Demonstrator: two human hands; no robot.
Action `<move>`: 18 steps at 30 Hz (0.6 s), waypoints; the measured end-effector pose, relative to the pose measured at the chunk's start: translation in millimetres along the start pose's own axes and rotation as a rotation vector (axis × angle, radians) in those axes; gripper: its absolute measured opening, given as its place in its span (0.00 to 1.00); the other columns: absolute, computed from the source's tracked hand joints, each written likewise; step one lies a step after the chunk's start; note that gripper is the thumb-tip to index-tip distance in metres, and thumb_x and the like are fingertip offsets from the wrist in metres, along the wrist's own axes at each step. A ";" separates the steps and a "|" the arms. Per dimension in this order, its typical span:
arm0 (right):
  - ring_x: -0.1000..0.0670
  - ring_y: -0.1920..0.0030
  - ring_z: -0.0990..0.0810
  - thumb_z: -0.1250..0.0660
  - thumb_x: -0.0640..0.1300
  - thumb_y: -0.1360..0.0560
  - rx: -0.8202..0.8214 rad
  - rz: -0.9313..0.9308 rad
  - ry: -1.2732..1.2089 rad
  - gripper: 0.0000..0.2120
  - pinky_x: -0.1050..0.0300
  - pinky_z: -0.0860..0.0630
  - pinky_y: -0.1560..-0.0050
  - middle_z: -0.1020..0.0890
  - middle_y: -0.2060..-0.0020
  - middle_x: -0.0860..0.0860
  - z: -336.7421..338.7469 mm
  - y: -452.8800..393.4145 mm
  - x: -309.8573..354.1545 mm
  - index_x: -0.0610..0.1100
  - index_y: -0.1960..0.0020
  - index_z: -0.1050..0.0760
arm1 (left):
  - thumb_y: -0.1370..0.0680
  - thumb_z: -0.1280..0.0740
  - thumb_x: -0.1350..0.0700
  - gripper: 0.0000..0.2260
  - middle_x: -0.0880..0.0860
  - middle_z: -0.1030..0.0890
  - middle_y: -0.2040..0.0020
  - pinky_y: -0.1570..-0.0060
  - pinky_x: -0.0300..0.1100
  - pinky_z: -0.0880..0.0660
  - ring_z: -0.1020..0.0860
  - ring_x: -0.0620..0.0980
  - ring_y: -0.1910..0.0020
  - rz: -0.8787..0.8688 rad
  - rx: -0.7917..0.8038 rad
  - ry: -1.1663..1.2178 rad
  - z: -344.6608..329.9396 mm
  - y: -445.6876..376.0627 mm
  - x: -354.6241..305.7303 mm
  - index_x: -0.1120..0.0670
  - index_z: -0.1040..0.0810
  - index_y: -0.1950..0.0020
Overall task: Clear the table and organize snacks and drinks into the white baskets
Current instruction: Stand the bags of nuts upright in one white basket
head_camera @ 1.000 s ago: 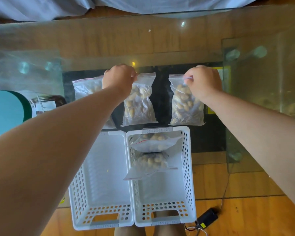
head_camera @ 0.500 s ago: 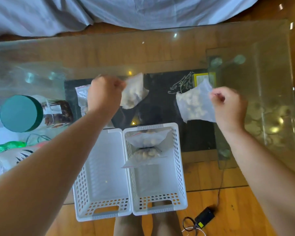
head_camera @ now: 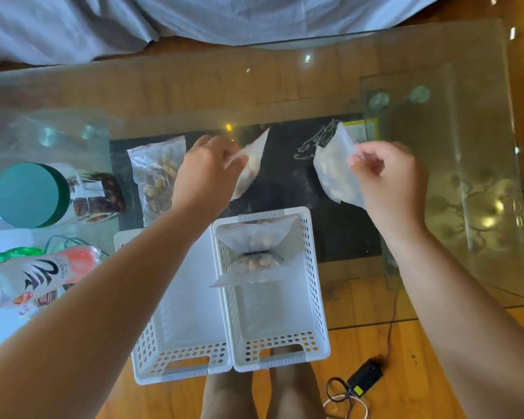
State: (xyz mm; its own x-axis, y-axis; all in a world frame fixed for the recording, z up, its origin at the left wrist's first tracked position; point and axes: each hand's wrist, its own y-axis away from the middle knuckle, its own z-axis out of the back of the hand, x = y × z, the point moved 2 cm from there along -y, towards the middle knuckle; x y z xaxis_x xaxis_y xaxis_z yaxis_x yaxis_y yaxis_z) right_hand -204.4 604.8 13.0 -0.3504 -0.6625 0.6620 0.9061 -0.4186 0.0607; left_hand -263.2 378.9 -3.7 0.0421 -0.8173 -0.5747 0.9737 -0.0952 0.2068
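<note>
While both hands hold bags above the surface, left hand (head_camera: 204,173) fingers pinch one nut bag (head_camera: 250,167), right hand (head_camera: 389,179) another (head_camera: 335,173): light, limp, slippery; grip the top seal.

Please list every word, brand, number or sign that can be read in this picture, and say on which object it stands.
No text can be read with certainty.
Snack packet: large black brush-style characters, not legible.
Jar with green lid: label print too blurred.
Yellow label under the glass table: too small.
Black mat: a line drawing only.
</note>
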 end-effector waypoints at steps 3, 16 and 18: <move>0.50 0.59 0.29 0.32 0.44 0.30 0.098 -0.115 0.183 0.09 0.61 0.36 0.65 0.25 0.59 0.50 -9.6 -8.8 -21.6 0.45 0.50 0.22 | 0.24 0.35 0.52 0.11 0.58 0.23 0.49 0.54 0.40 0.34 0.25 0.55 0.52 0.134 0.076 -0.060 -6.1 -3.4 17.3 0.57 0.21 0.48; 0.48 0.67 0.31 0.38 0.40 0.27 0.050 -0.176 -0.004 0.07 0.63 0.35 0.70 0.24 0.66 0.42 -31.2 4.8 -43.2 0.38 0.59 0.23 | 0.23 0.38 0.54 0.19 0.53 0.36 0.76 0.73 0.42 0.43 0.37 0.54 0.73 0.202 0.097 -0.124 -6.8 -11.4 22.2 0.59 0.31 0.72; 0.51 0.68 0.31 0.37 0.39 0.27 0.134 -0.131 -0.058 0.06 0.73 0.38 0.72 0.26 0.67 0.47 -38.1 11.9 -33.8 0.39 0.61 0.24 | 0.22 0.38 0.53 0.19 0.51 0.35 0.76 0.72 0.42 0.41 0.35 0.52 0.74 0.166 0.125 -0.138 -9.5 -8.2 16.4 0.58 0.31 0.72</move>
State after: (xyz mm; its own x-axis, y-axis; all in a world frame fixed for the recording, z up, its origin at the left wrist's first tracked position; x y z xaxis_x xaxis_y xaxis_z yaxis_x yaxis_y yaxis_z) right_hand -190.8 598.6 -37.1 -0.4568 -0.5689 0.6839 0.8784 -0.4098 0.2457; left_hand -268.3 371.7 -22.3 0.1595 -0.8966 -0.4131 0.9204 -0.0162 0.3906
